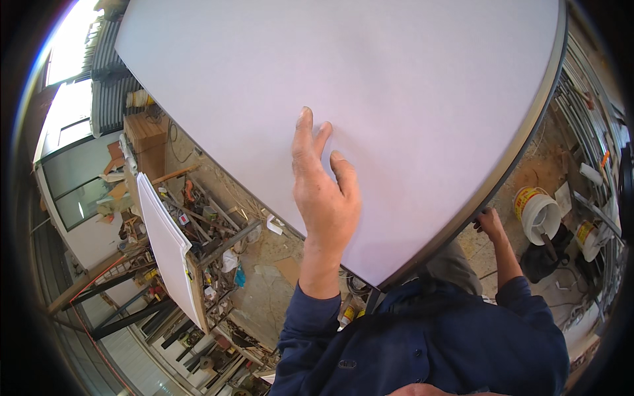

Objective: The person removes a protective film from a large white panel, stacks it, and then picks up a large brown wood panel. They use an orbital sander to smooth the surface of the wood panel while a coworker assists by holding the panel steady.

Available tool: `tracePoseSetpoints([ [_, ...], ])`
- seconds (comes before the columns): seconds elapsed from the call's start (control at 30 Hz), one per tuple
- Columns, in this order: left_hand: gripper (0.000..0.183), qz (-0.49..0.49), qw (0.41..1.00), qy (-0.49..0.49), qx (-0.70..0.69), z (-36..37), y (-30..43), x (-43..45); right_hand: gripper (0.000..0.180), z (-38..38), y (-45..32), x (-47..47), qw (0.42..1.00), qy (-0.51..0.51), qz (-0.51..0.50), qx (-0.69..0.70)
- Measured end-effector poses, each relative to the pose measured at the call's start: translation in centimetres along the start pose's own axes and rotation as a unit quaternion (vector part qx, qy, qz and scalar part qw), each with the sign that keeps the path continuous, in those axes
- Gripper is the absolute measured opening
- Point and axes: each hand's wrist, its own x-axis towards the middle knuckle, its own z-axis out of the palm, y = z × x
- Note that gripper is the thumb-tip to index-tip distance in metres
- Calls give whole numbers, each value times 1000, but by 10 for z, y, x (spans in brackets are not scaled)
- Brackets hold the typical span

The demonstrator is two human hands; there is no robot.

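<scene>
A large white panel (pixel 396 99) with a dark metal edge strip (pixel 500 183) along its right side spreads out before me. Over its near part is my left hand (pixel 327 188), its fingers apart and nothing held in them. Whether that hand rests on the surface or hovers just above it, I cannot tell. My right hand (pixel 489 222) hangs beside the panel's right edge with the fingers bent. The fingertips are close to the underside of the edge, and whether they grip anything is unclear.
On the left, a stack of white sheets (pixel 166 247) stands near a rack of tools and scrap (pixel 203 208). Cardboard boxes (pixel 144 143) lie farther back. To the right are a white bucket (pixel 540 218) on the floor and long metal profiles (pixel 584 94).
</scene>
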Motion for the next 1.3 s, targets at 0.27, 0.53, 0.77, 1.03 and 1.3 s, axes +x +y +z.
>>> tracePoseSetpoints([
  [0.27,68,-7,999,34,27,14,13,-6,31,-6,0,1,999,6,-20,30],
  [0.53,58,-147,667,-30,-730,3,36,-17,34,-12,2,3,999,13,-26,37],
  [0.77,73,-240,388,52,-888,-28,34,-56,30,-14,-3,2,998,23,-45,36],
  [1.03,80,-228,396,-8,-889,-34,48,-88,32,-7,5,-16,993,56,-93,46],
  [1.3,89,-107,531,-119,-832,-38,71,-124,60,23,3,-65,917,-28,-70,391],
])
